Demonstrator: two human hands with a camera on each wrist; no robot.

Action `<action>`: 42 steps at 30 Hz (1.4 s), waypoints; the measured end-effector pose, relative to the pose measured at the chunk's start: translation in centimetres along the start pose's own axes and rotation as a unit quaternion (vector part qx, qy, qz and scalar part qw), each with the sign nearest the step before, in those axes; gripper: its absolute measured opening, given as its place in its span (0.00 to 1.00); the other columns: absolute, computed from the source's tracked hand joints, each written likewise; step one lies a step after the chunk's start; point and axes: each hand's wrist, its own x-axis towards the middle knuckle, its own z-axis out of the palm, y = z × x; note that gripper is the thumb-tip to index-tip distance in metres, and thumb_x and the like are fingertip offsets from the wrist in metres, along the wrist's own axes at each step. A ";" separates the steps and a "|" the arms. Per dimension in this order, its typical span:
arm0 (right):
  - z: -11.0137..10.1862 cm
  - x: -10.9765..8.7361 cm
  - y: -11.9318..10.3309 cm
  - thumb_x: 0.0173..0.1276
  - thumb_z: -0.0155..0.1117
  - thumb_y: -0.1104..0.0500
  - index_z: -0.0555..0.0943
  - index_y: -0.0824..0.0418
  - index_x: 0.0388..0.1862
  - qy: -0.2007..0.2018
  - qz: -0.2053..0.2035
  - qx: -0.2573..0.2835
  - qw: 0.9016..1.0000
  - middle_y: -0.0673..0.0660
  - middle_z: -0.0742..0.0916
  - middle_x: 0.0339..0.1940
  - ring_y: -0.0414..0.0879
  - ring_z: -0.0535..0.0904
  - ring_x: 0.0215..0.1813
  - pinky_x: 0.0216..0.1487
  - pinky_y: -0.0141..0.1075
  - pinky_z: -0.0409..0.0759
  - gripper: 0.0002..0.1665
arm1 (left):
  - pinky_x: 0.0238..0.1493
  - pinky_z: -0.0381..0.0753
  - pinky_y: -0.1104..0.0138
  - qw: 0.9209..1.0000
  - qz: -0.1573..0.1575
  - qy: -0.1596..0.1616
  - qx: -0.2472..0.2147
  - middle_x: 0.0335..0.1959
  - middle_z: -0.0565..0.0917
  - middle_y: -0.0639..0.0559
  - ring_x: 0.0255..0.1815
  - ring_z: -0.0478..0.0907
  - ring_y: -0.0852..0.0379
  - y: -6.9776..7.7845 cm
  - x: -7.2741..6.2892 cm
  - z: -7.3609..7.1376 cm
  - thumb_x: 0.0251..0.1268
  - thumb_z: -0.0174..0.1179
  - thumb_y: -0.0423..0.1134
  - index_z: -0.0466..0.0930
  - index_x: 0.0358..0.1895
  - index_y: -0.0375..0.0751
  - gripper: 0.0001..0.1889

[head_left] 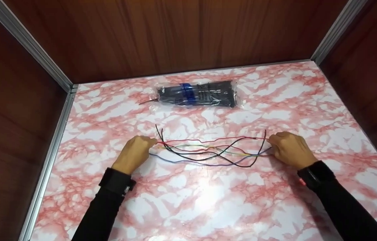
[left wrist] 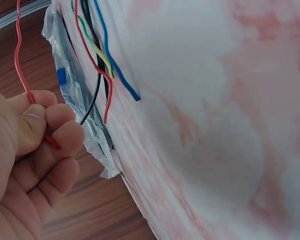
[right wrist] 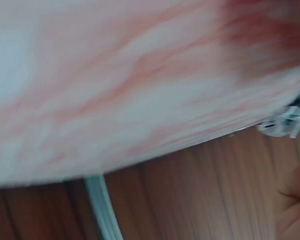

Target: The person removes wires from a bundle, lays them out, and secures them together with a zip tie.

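Observation:
In the left wrist view my left hand (left wrist: 35,145) pinches a red wire (left wrist: 22,75) between thumb and fingers, its short end poking out below the thumb. The head view shows this red wire (head_left: 188,140) stretching across to my right hand (head_left: 290,149), whose curled fingers pinch its other end. Below it, between the hands, lie a blue wire (head_left: 208,165), a green-yellow wire (head_left: 230,152), a second red wire (head_left: 192,153) and black wires (head_left: 183,157), crossing one another. Just a sliver of the right hand (right wrist: 295,215) enters the right wrist view.
A clear plastic bag (head_left: 197,94) of black strips with a blue label lies behind the wires, one thin dark strip sticking out at its left. Dark wood panels (head_left: 188,36) with metal edge rails (head_left: 46,160) enclose the red-and-white marbled table (head_left: 181,207).

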 end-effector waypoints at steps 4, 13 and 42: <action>-0.3 0.2 -1.6 0.71 0.56 0.63 0.84 0.59 0.39 -0.050 0.053 0.086 0.994 0.55 0.87 0.32 0.48 0.83 0.35 0.36 0.45 0.80 0.08 | 0.33 0.83 0.57 1.000 0.002 -0.008 0.019 0.28 0.85 0.43 0.32 0.84 0.45 0.3 -0.7 -0.4 0.47 0.57 0.16 0.81 0.41 0.36 0.18; -0.9 0.3 -1.8 0.58 0.65 0.75 0.84 0.60 0.45 -0.100 -0.022 0.114 0.988 0.55 0.86 0.38 0.45 0.82 0.43 0.42 0.42 0.82 0.17 | 0.53 0.80 0.56 0.996 -0.024 0.021 -0.086 0.43 0.84 0.42 0.48 0.81 0.44 1.3 0.0 0.3 0.47 0.51 0.13 0.79 0.54 0.37 0.29; 0.2 -0.3 -1.5 0.66 0.58 0.67 0.83 0.64 0.36 0.000 -0.133 -0.018 0.991 0.55 0.82 0.29 0.47 0.76 0.32 0.34 0.39 0.75 0.06 | 0.35 0.66 0.65 0.983 -0.109 -0.069 -0.131 0.09 0.60 0.62 0.19 0.65 0.58 0.6 0.4 2.3 0.67 0.60 0.48 0.62 0.08 0.51 0.27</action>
